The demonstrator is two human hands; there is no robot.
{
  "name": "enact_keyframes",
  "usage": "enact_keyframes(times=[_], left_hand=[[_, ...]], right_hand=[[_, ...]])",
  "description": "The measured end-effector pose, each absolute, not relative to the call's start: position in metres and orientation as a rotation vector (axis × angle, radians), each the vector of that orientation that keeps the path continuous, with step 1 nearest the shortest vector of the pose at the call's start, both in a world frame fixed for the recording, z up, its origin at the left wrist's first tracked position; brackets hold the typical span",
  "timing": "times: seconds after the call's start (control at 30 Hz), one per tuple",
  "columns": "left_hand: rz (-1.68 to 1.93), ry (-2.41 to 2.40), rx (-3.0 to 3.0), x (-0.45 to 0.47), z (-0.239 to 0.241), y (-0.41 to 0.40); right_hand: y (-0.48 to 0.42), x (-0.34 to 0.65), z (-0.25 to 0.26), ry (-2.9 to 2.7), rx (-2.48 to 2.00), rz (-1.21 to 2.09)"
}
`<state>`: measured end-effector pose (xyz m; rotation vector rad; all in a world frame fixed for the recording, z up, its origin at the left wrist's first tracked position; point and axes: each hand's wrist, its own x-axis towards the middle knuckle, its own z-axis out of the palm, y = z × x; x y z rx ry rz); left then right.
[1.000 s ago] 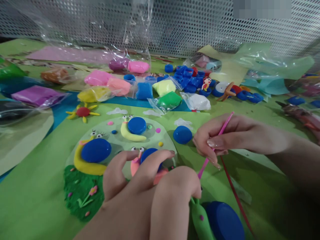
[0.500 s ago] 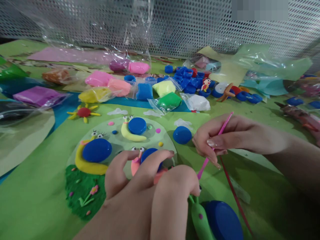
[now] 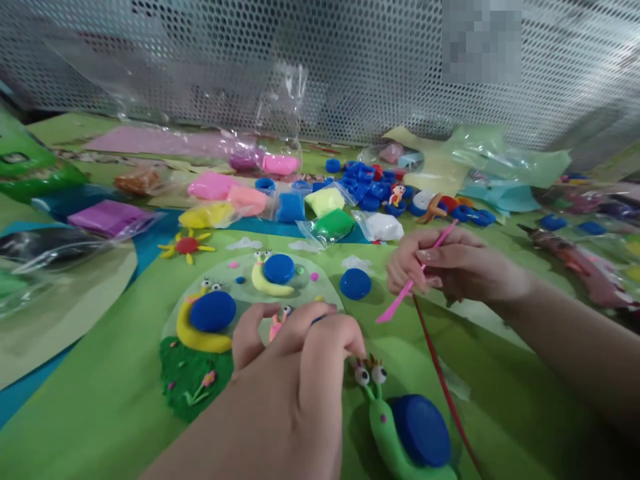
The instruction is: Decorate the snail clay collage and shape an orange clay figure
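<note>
My right hand [image 3: 440,263] is closed round a slim pink clay modelling tool [image 3: 395,307], its flat tip pointing down and left above the green sheet. My left hand [image 3: 300,373] spreads over the clay picture with bent fingers; its thumb is hidden. The left index fingertip is close to the eyes of a green clay snail [image 3: 385,427], which has a blue bottle-cap shell [image 3: 423,430] and brown lashes. Partly covered by the left hand is a pink snail [image 3: 277,327]. A dark yellow snail [image 3: 200,340] and a pale yellow snail [image 3: 265,283] lie beyond it.
Bags of coloured clay [image 3: 333,227] lie behind the picture, beside a heap of blue caps [image 3: 367,187]. A clay sun [image 3: 187,245] and a single blue cap [image 3: 355,284] are on the green sheet. A red strip [image 3: 445,380] runs at right. Perforated metal [image 3: 320,80] stands behind.
The tool tip has drawn up and away from the green snail's eyes. My left hand has shifted left of the snail, uncovering both eyes. The view has tilted and turned slightly.
</note>
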<state>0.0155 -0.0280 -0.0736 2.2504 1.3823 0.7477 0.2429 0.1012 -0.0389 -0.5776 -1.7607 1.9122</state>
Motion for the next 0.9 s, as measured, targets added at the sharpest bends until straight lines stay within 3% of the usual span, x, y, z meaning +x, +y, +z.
enact_keyframes(times=[0.13, 0.37, 0.9], left_hand=[[0.528, 1.328, 2.385, 0.023, -0.041, -0.018], [0.499, 1.302, 2.272, 0.014, -0.048, -0.016], [0.314, 1.069, 2.48, 0.019, -0.027, -0.01]], right_hand=[[0.097, 0.25, -0.026, -1.732, -0.774, 1.61], [0.056, 0.252, -0.012, -1.896, -1.139, 1.133], [-0.038, 0.241, -0.069, -1.733, -1.218, 0.662]])
